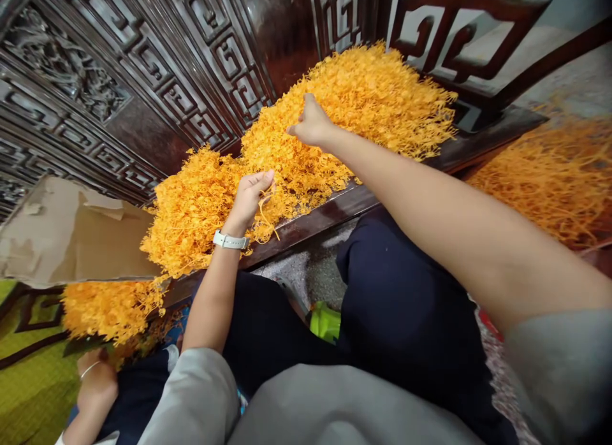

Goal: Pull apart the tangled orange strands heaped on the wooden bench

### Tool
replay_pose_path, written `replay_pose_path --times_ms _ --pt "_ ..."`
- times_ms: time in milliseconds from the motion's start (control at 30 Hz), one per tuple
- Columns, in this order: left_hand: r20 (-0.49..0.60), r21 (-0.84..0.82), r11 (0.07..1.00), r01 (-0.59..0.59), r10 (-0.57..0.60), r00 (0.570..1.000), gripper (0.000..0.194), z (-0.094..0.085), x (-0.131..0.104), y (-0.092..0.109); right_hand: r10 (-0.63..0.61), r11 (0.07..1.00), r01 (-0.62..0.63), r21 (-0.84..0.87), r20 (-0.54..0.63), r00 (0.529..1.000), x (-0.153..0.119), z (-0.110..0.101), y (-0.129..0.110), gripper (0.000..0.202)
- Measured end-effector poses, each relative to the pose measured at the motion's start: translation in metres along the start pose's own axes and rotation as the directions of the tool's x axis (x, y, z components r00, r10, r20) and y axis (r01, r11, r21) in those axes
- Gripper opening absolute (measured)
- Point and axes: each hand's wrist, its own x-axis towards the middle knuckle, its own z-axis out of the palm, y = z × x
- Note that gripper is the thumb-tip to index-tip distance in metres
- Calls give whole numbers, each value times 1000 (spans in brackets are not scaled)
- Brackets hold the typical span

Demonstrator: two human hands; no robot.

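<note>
A long heap of thin orange strands (377,88), which look like cordyceps, lies along a dark wooden bench (329,212). At the front of the heap, my left hand (249,193), with a white watch on its wrist, is closed in a pinch. A few orange strands (264,209) hang from its thumb and fingers. My right hand (313,123) reaches over the middle of the heap, thumb and forefinger apart. Nothing shows in it, though its other fingers are partly hidden.
Carved dark wood (182,69) backs the bench. A cardboard box (95,234) stands left, near a smaller orange pile (112,305). Another person's hand (95,381) is at lower left. More orange strands (549,183) lie at right. Something bright green (325,320) sits between my legs.
</note>
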Motion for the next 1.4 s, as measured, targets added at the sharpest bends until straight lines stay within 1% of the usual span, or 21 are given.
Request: replay_pose_path --times_ms 67,100,167,200,267,333,400,433,500,567,633,700,767,833,900,1000,1100,1167,1200,1333,1400 --pt "-67 -32 999 38 -40 997 43 -7 3 -5 -19 999 14 -41 -114 993 -10 4 -12 49" --pt "-95 -41 997 61 -65 993 42 -10 4 -7 -37 999 34 -29 -113 993 -15 6 -21 44" --pt "-129 -58 993 101 -108 986 41 -16 5 -10 -80 995 75 70 60 995 -25 9 -39 35" --pt "-133 -66 991 117 -125 983 41 -18 6 -10 -97 988 71 137 188 977 -29 11 -47 34" --pt "-126 -69 989 132 -140 982 40 -20 6 -9 -143 971 51 232 396 907 -36 17 -59 34" --pt "-116 -53 991 127 -132 984 41 -19 6 -8 -180 968 74 238 460 870 -38 24 -61 29" --pt "-116 -23 995 98 -100 988 45 -15 5 -5 -190 975 129 180 384 903 -32 29 -56 21" --pt "-99 0 997 80 -79 992 48 -11 3 -3 -183 980 149 136 297 937 -27 29 -51 16" --pt "-4 65 996 55 -55 998 57 -2 -2 0 -128 991 127 38 43 991 -14 25 -37 12" --pt "98 118 992 40 -51 994 64 6 -8 2 -43 999 38 -30 -180 983 -2 15 -21 15" --pt "95 125 992 29 -41 995 67 8 -10 1 16 997 -35 -75 -243 970 4 6 -7 23" --pt "9 105 994 27 -28 1000 65 3 -9 -3 14 990 -42 -134 -204 979 2 2 0 43" --pt "-99 75 996 50 -43 994 59 -6 -5 -9 -43 984 17 -180 -142 989 -4 3 0 57" --pt "-216 28 997 76 -68 974 52 -15 0 -15 -103 983 97 -156 -30 994 -12 5 -8 45" --pt "-322 -27 997 70 -75 944 46 -22 5 -21 -112 992 119 -39 146 983 -19 8 -20 33" --pt "-434 -113 993 23 -70 898 40 -27 12 -26 -91 989 37 141 401 912 -33 14 -38 45" --pt "-479 -189 982 -27 -68 875 39 -30 16 -27 -126 981 26 191 534 836 -46 20 -50 39" --pt "-469 -204 978 -36 -65 881 41 -31 17 -25 -152 980 50 194 555 818 -50 23 -56 30" --pt "-456 -201 979 -29 -68 888 44 -32 17 -24 -157 978 54 202 537 829 -51 24 -57 27" --pt "-401 -170 984 -49 -24 916 42 -28 16 -22 -121 960 24 280 335 935 -46 23 -60 20" --pt "-372 -176 980 -89 18 928 37 -25 16 -23 -91 957 15 288 253 963 -41 21 -59 19"
